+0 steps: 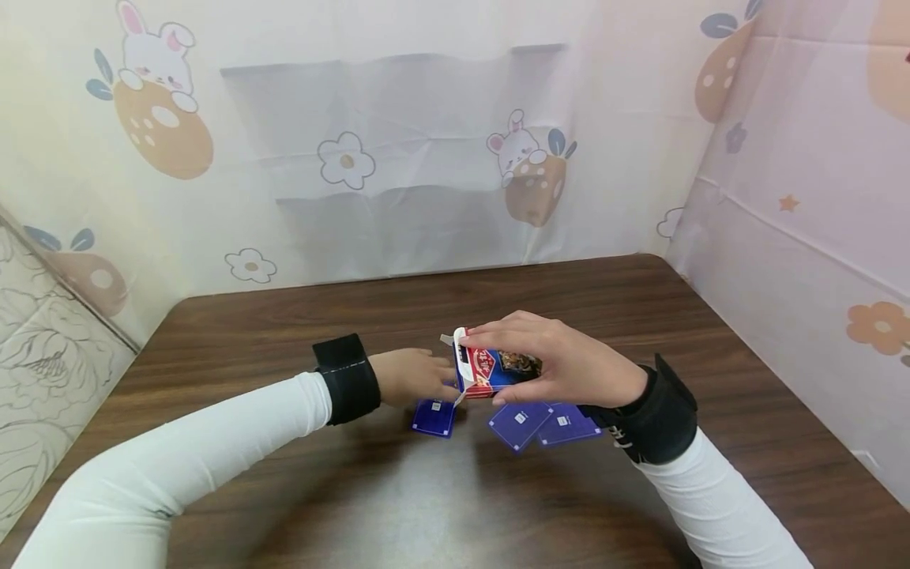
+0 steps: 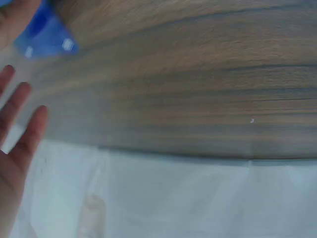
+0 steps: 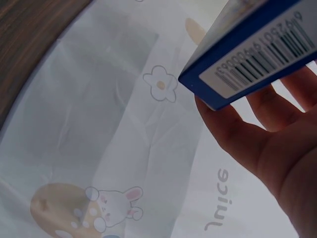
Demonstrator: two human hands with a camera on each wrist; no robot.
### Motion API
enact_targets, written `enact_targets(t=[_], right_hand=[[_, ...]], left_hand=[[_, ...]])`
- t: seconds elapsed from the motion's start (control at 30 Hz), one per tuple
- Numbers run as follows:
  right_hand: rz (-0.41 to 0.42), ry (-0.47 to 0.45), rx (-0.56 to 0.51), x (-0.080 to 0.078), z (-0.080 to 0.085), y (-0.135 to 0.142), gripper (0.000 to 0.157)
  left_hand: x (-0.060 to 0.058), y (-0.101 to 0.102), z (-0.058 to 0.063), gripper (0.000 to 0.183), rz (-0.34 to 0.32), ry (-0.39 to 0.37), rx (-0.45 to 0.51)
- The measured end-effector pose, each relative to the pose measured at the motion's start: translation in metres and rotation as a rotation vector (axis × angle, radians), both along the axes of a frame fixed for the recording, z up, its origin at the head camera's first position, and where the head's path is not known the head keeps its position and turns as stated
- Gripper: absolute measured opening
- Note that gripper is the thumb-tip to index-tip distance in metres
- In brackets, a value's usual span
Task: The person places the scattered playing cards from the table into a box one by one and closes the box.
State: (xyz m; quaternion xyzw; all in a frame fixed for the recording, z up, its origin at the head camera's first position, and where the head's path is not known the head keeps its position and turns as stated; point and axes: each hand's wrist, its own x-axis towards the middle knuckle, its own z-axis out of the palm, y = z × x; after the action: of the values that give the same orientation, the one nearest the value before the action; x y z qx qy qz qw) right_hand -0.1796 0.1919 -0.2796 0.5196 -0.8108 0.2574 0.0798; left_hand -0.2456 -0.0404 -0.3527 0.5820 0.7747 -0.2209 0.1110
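Note:
In the head view my right hand point(image 1: 550, 359) grips a small red and blue cardboard box point(image 1: 482, 371) between thumb and fingers, above the table. White flaps stick out from the box's left end. A barcode point(image 3: 257, 62) shows on its blue-edged side in the right wrist view. My left hand point(image 1: 415, 375) is next to that end, its fingertips partly hidden by the box. Spread fingers point(image 2: 32, 131) show in the left wrist view, with the thumb by a blue card point(image 2: 49, 39). One blue card point(image 1: 434, 419) lies below my left hand; whether the thumb touches it, I cannot tell.
Two overlapping blue cards, a nearer one point(image 1: 519, 427) and one to its right point(image 1: 569, 425), lie below the right hand. The dark wooden table point(image 1: 284, 490) ends at a printed cloth backdrop point(image 1: 419, 174). A black band sits on each wrist.

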Motion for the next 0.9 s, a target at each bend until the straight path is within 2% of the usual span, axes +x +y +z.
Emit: enact_targets(t=[0.1,0.3,0.43,0.63,0.77,0.9], right_hand=[[-0.009,-0.014,0.008,0.001,0.001,0.0,0.067],[-0.01,-0.023,0.012,0.002,0.001,-0.001,0.065],[-0.01,-0.019,0.01,0.002,0.001,-0.001,0.064],[-0.006,-0.025,0.007,0.002,0.001,0.0,0.064],[-0.007,-0.022,0.006,0.001,0.001,0.0,0.065],[-0.004,-0.01,0.002,0.001,0.001,0.0,0.065]], left_hand=[[0.002,0.002,-0.003,0.07,-0.044,-0.006,-0.02],[-0.002,0.005,-0.005,0.069,0.003,-0.002,-0.015],[-0.006,0.006,-0.005,0.068,0.074,-0.052,0.006],[-0.017,-0.004,-0.01,0.061,0.201,-0.156,0.098],[-0.024,-0.012,-0.011,0.052,0.316,-0.231,0.128],[-0.031,-0.02,-0.01,0.04,0.381,-0.302,0.167]])
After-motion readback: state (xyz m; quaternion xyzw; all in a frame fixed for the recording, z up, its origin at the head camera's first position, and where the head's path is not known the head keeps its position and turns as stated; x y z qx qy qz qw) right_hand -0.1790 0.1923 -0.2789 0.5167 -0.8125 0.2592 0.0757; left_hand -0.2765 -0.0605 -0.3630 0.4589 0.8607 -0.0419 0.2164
